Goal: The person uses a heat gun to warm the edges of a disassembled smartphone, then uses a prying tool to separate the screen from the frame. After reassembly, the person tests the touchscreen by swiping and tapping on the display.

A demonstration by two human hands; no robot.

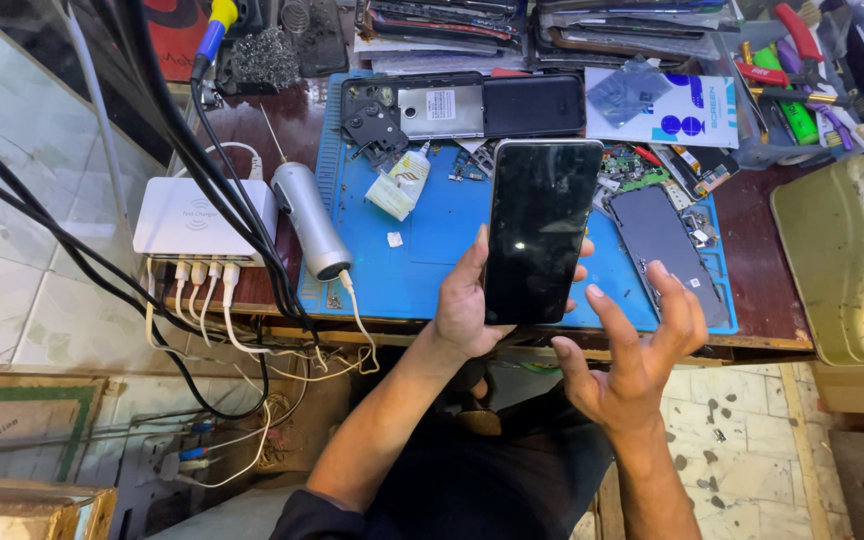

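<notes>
Firmly, your left hand (467, 305) gripped the black glass-fronted rectangular smartphone (539, 230) by its lower edges, thumb on one side, fingers wrapped behind. Your right hand (637, 350) hovered just beside it, fingers spread and curled, touching nothing. Beyond both hands lay the blue rubber work mat (432, 240) and a dismantled dark phone back (667, 250).

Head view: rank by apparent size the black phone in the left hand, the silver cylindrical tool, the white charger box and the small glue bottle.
1. Black glossy phone, though it is held nearer the camera.
2. White charger box and silver cylindrical tool: too close to rank.
3. Small glue bottle.
</notes>
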